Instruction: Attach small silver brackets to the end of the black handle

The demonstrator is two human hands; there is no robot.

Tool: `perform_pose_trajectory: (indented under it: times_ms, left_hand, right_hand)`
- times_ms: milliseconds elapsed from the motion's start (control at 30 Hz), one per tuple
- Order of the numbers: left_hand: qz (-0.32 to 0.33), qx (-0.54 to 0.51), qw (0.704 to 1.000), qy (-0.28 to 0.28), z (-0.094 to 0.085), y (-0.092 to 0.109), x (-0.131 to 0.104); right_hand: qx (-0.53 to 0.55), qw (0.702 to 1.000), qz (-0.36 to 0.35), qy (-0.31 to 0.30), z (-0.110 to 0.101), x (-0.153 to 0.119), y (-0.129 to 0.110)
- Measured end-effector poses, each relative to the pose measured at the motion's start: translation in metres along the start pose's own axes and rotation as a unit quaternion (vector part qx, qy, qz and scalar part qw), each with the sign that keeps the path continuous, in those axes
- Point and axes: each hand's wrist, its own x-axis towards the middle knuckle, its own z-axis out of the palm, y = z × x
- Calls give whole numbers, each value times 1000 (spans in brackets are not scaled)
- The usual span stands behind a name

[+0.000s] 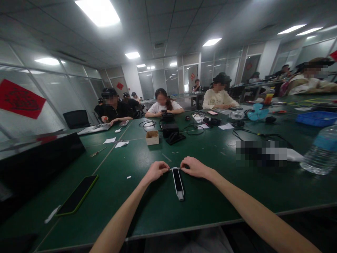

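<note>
A narrow device with a dark face and a pale rim (178, 182) lies on the green table (210, 207), its long side pointing toward me. At the left of its far end is my left hand (158, 170), fingers pinched together at a thin pale part. My right hand (194, 166) is at the right of the same end, its fingers curled and closed near the thin part's other tip. What lies between the fingertips of each hand is too small to make out.
A green-edged phone (77, 195) lies at the left. Beyond my hands stand a small cardboard box (152, 138) and black equipment (171, 130). At the right are a water bottle (322, 151) and a blue tray (317, 118). Several people sit across the table.
</note>
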Motion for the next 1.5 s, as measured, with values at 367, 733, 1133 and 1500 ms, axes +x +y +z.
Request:
perform_pose_trajectory:
  times_ms: [367,733,1133,1500]
  left_hand:
    - [-34,-34,999,-17,-3,6,-2]
    - [-40,-22,999,15,0,13,-5]
    - [-54,-36,998,-8,-6,19,-7]
    - [-57,-74,995,-28,-7,14,-7]
  right_hand:
    - [3,1000,11,-9,-1,-1,-1]
    - [1,1000,7,-7,-3,-2,-4]
    - [-3,1000,11,-15,-1,-2,-1]
    - [-5,1000,13,-25,-3,-2,-4]
